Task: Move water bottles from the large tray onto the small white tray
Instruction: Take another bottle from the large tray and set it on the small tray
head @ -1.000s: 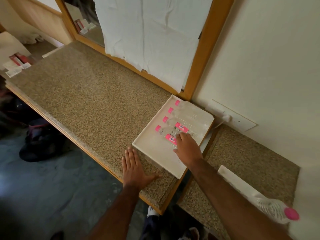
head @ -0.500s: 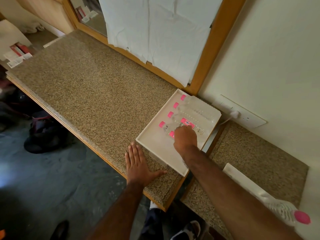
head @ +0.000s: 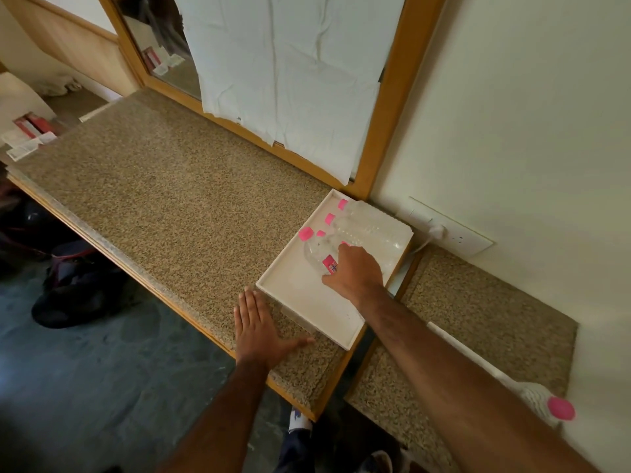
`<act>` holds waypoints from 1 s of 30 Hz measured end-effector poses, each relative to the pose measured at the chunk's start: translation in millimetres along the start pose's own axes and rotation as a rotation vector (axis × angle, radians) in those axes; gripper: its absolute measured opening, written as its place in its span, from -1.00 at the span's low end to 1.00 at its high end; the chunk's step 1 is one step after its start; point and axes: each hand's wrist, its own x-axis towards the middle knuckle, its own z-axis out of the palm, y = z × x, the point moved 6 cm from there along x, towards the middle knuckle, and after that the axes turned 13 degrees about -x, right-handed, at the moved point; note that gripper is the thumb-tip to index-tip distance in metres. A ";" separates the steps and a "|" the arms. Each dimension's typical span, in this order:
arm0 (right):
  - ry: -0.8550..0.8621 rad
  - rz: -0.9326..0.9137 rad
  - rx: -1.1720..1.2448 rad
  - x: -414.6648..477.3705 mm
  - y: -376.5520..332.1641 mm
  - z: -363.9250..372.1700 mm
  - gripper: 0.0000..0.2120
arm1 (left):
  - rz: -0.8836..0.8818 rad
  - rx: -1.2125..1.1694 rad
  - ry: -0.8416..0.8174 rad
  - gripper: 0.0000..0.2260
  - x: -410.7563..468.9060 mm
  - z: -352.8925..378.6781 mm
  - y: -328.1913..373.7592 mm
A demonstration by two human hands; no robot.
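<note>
A large white tray (head: 307, 303) sits on the speckled counter by the wall. Several clear water bottles (head: 367, 225) with pink caps lie in its far half. My right hand (head: 356, 273) is closed around the nearest bottle (head: 316, 249), whose pink cap points left and sits a little raised. My left hand (head: 257, 327) rests flat on the counter, fingers spread, just left of the tray's near corner. A small white tray (head: 459, 346) lies on the lower counter at the right, mostly hidden by my right arm, with one pink-capped bottle (head: 546, 402) on its near end.
A wood-framed mirror (head: 386, 131) covered by white paper stands behind the counter. A wall socket with a white plug (head: 440, 230) is right of the large tray. A gap (head: 358, 363) separates the two counters. Boxes and papers (head: 27, 134) lie far left.
My right hand has closed on the nearest bottle and drawn it toward the tray's left side, lifting it slightly. The left hand has stayed flat on the counter.
</note>
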 end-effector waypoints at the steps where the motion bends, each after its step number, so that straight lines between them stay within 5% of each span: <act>1: 0.018 0.010 0.044 -4.2 3.5 -5.1 -0.37 | 0.024 0.009 0.014 0.57 0.5 -4.9 4.6; 14: 0.261 0.166 0.418 -63.7 87.9 -55.4 -0.48 | 0.414 0.195 -0.034 0.51 10.2 -10.9 102.6; 30: 0.472 0.495 0.548 -164.6 231.7 -11.0 -0.37 | 0.858 0.274 -0.384 0.42 -52.0 126.7 197.7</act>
